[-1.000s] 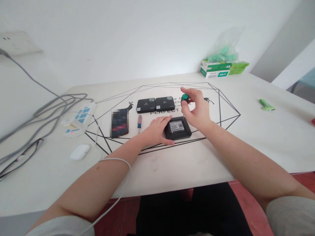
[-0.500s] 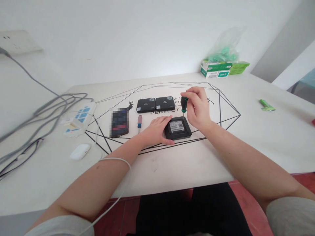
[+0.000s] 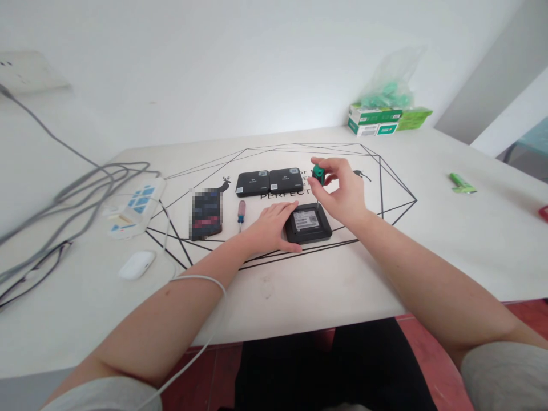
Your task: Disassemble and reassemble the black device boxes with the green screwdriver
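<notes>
A flat black box, like a small set-top box [image 3: 306, 221], lies on the table with its white label upward. My left hand [image 3: 276, 227] grips its left side, fingers on the far corner and thumb along the near edge. In my right hand [image 3: 341, 188] is a green-and-black screwdriver [image 3: 318, 173], pinched by the handle between thumb and fingers. Its shaft points down at the box's far right part; the tip is too small to make out. Left of my left hand lies a second screwdriver [image 3: 241, 212] with a reddish and blue handle.
Two similar black boxes [image 3: 252, 183] sit side by side behind. To the left are a pixelated phone-like object [image 3: 206, 214], a white case [image 3: 137, 265], a power strip [image 3: 139, 206] and grey cables [image 3: 92, 188]. Green boxes [image 3: 374, 117] stand at the back right; a green packet [image 3: 461, 183] lies right.
My right hand has turned the screwdriver handle, its fingers now opened out around it and the handle leaning slightly. My left hand stays on the box.
</notes>
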`<action>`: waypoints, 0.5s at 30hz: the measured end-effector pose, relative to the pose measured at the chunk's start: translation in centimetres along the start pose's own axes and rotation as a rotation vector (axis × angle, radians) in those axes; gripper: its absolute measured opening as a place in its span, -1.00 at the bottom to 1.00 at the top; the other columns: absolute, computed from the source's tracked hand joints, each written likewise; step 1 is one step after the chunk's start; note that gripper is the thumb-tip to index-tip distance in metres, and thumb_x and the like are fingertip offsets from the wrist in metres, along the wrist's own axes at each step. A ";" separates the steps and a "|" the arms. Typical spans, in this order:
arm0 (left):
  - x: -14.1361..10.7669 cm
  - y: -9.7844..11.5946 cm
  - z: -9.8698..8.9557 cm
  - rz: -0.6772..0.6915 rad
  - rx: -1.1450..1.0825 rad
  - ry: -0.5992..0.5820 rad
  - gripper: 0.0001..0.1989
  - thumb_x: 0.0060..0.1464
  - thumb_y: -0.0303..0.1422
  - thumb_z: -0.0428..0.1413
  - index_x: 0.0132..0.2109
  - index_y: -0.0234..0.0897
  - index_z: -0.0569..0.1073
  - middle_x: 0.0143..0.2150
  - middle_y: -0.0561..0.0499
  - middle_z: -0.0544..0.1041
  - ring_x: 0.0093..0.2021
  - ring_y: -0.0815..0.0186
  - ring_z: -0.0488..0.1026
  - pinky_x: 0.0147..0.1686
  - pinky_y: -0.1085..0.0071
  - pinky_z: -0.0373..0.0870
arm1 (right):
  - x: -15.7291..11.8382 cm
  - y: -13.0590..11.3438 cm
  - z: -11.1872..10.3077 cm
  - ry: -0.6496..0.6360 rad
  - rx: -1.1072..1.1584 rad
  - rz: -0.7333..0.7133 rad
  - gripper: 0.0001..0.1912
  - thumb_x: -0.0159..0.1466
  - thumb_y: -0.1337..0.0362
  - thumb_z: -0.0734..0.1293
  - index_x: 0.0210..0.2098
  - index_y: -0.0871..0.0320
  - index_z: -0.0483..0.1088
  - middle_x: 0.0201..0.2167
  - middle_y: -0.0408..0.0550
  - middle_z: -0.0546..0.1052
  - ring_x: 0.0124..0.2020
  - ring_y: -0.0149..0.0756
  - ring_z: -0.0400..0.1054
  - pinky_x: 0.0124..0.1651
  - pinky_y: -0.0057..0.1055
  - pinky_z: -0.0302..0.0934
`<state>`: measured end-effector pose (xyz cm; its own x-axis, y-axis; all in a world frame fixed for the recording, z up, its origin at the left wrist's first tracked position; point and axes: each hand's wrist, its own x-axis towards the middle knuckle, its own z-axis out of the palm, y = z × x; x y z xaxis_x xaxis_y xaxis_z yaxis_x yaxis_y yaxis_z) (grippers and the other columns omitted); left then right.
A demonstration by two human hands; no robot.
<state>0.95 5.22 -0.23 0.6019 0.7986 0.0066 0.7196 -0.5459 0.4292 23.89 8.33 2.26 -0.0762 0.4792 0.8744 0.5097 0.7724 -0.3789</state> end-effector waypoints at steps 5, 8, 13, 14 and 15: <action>-0.1 0.0 0.0 0.003 -0.003 0.001 0.28 -0.06 0.23 0.37 0.59 -0.26 0.00 0.56 -0.33 0.11 0.55 -0.29 0.02 0.50 -0.15 -0.03 | -0.2 -0.2 -0.4 -0.032 0.026 -0.019 -0.58 0.40 0.31 0.24 0.24 0.03 0.34 0.17 0.05 0.62 -0.14 -0.22 0.63 -0.14 -0.26 0.56; -0.1 0.0 0.0 0.003 -0.001 0.003 0.27 -0.05 0.23 0.37 0.59 -0.23 -0.01 0.57 -0.31 0.11 0.55 -0.27 0.01 0.50 -0.13 -0.03 | -0.1 0.0 -0.6 -0.055 0.065 -0.031 -0.61 0.47 0.30 0.13 0.22 0.00 0.35 0.25 0.07 0.57 -0.06 -0.18 0.63 0.02 -0.14 0.56; -0.2 0.0 0.0 0.000 0.002 0.006 0.27 -0.05 0.22 0.37 0.59 -0.22 -0.01 0.57 -0.29 0.12 0.55 -0.27 0.01 0.51 -0.11 -0.03 | 0.3 0.5 -0.6 0.019 0.037 -0.108 -0.66 0.51 0.28 0.10 0.07 -0.01 0.47 0.15 0.10 0.53 0.15 -0.04 0.51 0.16 0.07 0.49; -0.2 0.0 0.0 -0.002 0.002 0.006 0.27 -0.04 0.22 0.36 0.59 -0.21 -0.01 0.57 -0.29 0.10 0.56 -0.27 0.01 0.51 -0.11 -0.03 | 0.4 0.5 -0.6 0.038 0.029 -0.112 -0.66 0.51 0.28 0.10 0.04 -0.01 0.48 0.10 0.10 0.51 0.13 -0.06 0.50 0.14 0.06 0.49; -0.2 -0.1 0.0 -0.006 0.007 0.004 0.27 -0.04 0.23 0.36 0.60 -0.21 -0.02 0.58 -0.29 0.08 0.56 -0.26 0.00 0.51 -0.10 -0.03 | 0.5 0.5 -0.6 0.051 0.026 -0.112 -0.65 0.52 0.29 0.09 0.02 -0.02 0.49 0.06 0.09 0.50 0.09 -0.08 0.50 0.11 0.04 0.50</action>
<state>0.81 5.11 -0.27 0.5959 0.8030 0.0077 0.7256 -0.5425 0.4234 24.58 8.69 2.74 -0.0871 0.3683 0.9256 0.4783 0.8305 -0.2854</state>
